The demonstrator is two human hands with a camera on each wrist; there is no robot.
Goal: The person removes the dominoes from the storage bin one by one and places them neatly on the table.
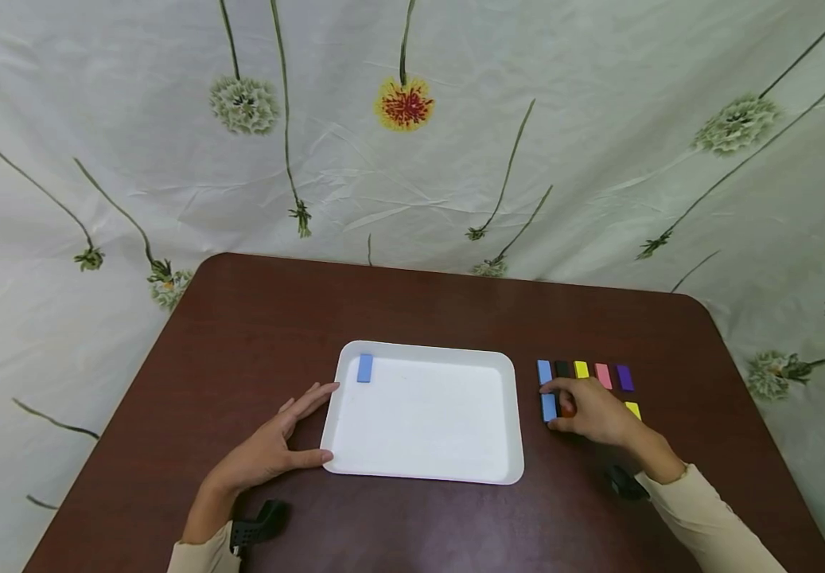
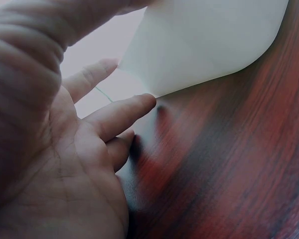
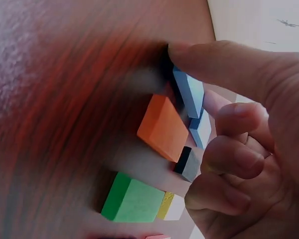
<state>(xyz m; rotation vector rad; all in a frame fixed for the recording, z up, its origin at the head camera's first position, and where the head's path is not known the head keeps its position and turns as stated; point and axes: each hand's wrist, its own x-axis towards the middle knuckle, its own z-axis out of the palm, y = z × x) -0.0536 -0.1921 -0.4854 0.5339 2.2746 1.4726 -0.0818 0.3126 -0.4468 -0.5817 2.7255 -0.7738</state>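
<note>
My left hand is spread along the left side of a white tray, fingertips and thumb at its rim. In the left wrist view, the straight fingers meet the tray's outer wall. One blue block lies inside the tray, near its upper left corner. To the right of the tray, my right hand pinches another blue block endwise between thumb and index finger. The right wrist view has this blue block close over the table, its other fingers curled beside it.
Beyond the right hand stands a row of blocks: blue, black, yellow, pink and purple. Nearer are orange and green blocks and another yellow block. A flowered cloth hangs behind the brown table.
</note>
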